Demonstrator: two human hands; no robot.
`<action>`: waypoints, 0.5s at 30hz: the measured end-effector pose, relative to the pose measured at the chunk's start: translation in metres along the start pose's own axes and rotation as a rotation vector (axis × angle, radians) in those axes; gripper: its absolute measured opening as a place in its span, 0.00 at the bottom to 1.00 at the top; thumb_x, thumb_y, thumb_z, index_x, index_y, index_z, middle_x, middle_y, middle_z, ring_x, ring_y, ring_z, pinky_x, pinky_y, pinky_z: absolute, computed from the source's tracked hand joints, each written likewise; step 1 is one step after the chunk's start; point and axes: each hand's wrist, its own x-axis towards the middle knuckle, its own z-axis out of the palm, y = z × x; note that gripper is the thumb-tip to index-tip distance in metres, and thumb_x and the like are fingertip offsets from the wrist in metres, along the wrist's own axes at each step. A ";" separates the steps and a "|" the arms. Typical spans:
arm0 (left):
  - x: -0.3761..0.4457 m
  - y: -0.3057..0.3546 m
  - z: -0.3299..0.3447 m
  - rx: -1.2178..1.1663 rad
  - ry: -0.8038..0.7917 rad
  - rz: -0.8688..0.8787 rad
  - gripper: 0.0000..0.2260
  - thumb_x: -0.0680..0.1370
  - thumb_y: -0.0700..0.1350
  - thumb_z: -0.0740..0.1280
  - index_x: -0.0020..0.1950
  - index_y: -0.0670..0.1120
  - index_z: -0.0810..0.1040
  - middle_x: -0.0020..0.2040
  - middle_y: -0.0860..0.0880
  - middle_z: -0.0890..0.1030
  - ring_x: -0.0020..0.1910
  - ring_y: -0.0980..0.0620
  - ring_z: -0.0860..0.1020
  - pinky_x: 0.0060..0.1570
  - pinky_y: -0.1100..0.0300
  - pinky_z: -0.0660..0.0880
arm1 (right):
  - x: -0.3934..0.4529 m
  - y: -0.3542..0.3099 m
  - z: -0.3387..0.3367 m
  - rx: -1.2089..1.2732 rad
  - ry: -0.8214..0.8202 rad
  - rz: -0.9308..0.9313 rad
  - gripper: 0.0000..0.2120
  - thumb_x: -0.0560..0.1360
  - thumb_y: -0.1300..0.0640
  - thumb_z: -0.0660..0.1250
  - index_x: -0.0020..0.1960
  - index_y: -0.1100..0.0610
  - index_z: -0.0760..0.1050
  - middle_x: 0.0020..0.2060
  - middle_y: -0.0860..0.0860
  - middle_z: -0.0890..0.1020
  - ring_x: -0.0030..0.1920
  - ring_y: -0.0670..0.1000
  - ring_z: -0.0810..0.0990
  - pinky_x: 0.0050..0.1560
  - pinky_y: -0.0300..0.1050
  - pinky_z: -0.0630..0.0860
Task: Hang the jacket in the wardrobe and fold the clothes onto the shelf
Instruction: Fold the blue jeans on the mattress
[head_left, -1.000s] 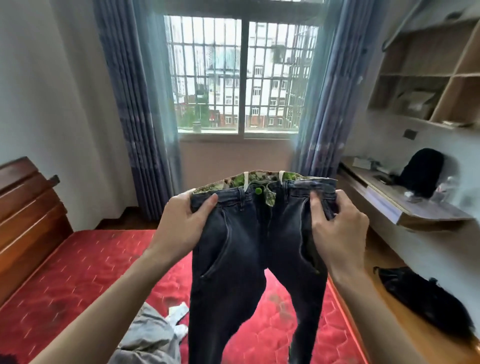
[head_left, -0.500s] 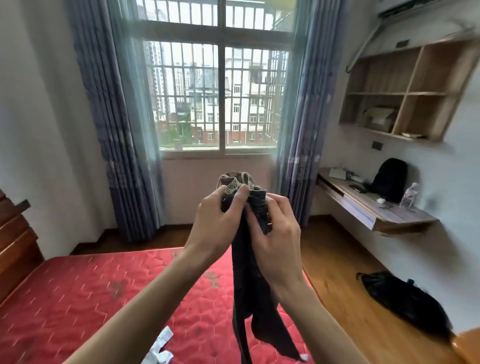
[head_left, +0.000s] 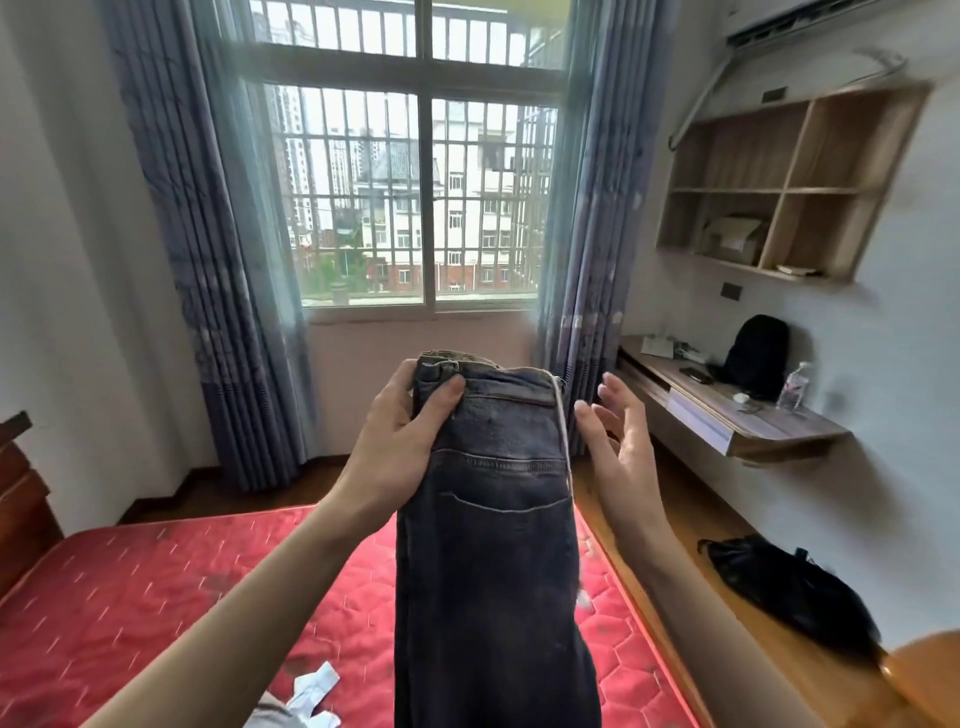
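Dark blue jeans (head_left: 493, 519) hang in front of me, folded lengthwise so a back pocket faces me. My left hand (head_left: 405, 441) grips the waistband at its left corner, thumb across the denim. My right hand (head_left: 618, 436) is just right of the jeans with fingers spread and straight, holding nothing; whether it touches the fabric edge I cannot tell. The legs drop out of view below. A grey and white garment (head_left: 306, 696) lies on the red mattress (head_left: 130, 597) at the bottom.
A wall-mounted desk (head_left: 727, 415) with a black backpack (head_left: 756, 348) and a bottle stands to the right, open wooden shelves (head_left: 779, 182) above it. A black bag (head_left: 784, 587) lies on the wooden floor. A wooden headboard (head_left: 21, 493) is at left. Window and curtains are ahead.
The jeans went from spread by both hands to folded in half lengthwise. My right hand has let go and moved off to the right; my left hand alone holds the waistband.
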 end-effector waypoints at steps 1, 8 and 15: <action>0.000 0.001 -0.002 0.003 -0.009 0.016 0.07 0.84 0.44 0.66 0.60 0.42 0.79 0.53 0.47 0.86 0.53 0.53 0.83 0.56 0.58 0.78 | 0.006 0.001 -0.002 0.012 -0.074 0.085 0.38 0.74 0.30 0.64 0.80 0.42 0.61 0.76 0.45 0.69 0.72 0.44 0.71 0.72 0.46 0.67; 0.003 0.004 -0.024 0.031 -0.022 0.069 0.13 0.82 0.52 0.66 0.56 0.43 0.82 0.48 0.50 0.86 0.48 0.56 0.81 0.52 0.61 0.77 | 0.020 -0.016 0.010 0.074 -0.395 0.148 0.23 0.78 0.46 0.71 0.72 0.49 0.76 0.63 0.49 0.84 0.62 0.47 0.83 0.64 0.43 0.79; 0.014 -0.012 -0.043 0.098 -0.081 0.034 0.14 0.81 0.56 0.67 0.52 0.47 0.84 0.47 0.50 0.85 0.47 0.56 0.80 0.52 0.56 0.77 | 0.016 -0.026 0.011 0.248 -0.367 0.180 0.11 0.77 0.61 0.72 0.55 0.67 0.80 0.47 0.57 0.85 0.47 0.51 0.84 0.50 0.42 0.83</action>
